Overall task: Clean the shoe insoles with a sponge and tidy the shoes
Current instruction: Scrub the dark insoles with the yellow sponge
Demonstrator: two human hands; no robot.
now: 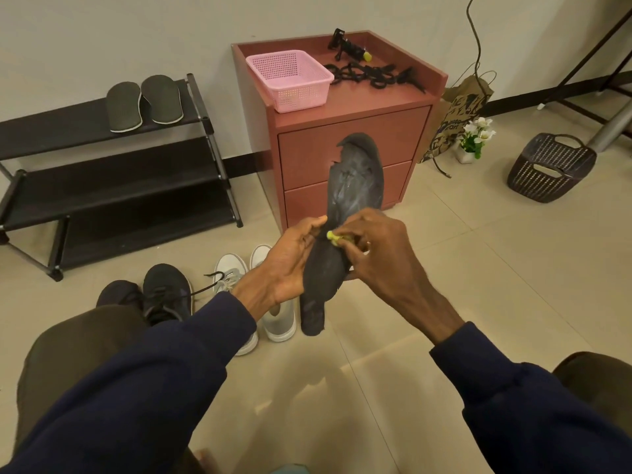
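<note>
A worn dark insole [354, 179] with a torn toe edge stands nearly upright in front of me. My left hand [289, 260] grips its lower half from the left. My right hand [374, 244] pinches a small yellow sponge [332, 237] against the insole's middle. Two more dark insoles [143, 102] lie side by side on the top shelf of the black shoe rack [113, 186]. On the floor below my hands stand a black pair of sneakers [164, 292] and a white pair of sneakers [273, 319], partly hidden by my left arm.
A reddish bedside cabinet [345, 142] stands straight ahead, with a pink basket [290, 80] and black laces [372, 75] on top. To its right are a paper bag [455, 118], a small flower pot [473, 142] and a tipped dark basket [550, 169]. Tiled floor lies all around.
</note>
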